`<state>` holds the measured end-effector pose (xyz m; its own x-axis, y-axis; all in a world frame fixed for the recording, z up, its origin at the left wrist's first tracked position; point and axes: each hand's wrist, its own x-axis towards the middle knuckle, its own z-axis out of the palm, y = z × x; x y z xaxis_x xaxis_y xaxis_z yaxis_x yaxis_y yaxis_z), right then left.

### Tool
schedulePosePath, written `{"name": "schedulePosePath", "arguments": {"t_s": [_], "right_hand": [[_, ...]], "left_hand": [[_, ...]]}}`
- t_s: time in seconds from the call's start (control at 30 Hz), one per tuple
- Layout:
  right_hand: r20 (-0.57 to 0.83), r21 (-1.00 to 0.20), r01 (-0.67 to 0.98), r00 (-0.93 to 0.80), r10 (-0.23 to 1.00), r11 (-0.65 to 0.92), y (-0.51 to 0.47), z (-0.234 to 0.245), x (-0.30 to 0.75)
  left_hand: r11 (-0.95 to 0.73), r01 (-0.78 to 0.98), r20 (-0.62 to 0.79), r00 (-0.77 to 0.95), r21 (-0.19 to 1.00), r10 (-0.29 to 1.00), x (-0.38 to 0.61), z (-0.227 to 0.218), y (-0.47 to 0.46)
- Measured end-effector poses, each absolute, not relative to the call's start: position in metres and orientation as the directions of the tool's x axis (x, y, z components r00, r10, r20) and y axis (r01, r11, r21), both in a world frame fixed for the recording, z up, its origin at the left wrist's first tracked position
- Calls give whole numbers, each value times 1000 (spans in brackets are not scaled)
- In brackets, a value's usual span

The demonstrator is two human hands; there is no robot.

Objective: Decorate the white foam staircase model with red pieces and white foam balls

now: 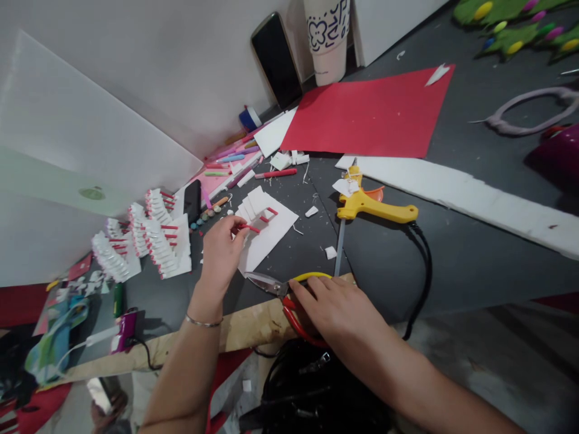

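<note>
My left hand [222, 244] pinches a thin red stick [249, 228] between thumb and fingertips. Under it lies a square white foam base [271, 232] that carries small stacked white strips and other short red sticks. At the table's front edge, my right hand [337, 301] is closed over the handles of a pair of scissors [271, 285]. Their handles are red and yellow, and the blades point left towards the foam base. A yellow hot glue gun [377, 207] with a glue stick in it rests beyond my right hand.
Several finished-looking white stair pieces [160, 241] with red sticks stand at left. Behind are a red sheet [371, 114], a phone [277, 60], a tumbler [329, 42] and scattered pens. A black cable [427, 271] hangs over the front edge. A purple glue gun [124, 330] lies left.
</note>
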<state>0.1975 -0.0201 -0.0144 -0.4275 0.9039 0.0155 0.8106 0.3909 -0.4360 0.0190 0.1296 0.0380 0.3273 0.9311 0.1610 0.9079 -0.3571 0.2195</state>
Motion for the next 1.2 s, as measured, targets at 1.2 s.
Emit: {"name": "schedulePosePath", "arguments": {"t_s": [1.2], "right_hand": [[53,-501,784,-395,917,366,-22,-10,199]], "left_hand": [[-391,917,192,371,81,909,22,25,129]]}}
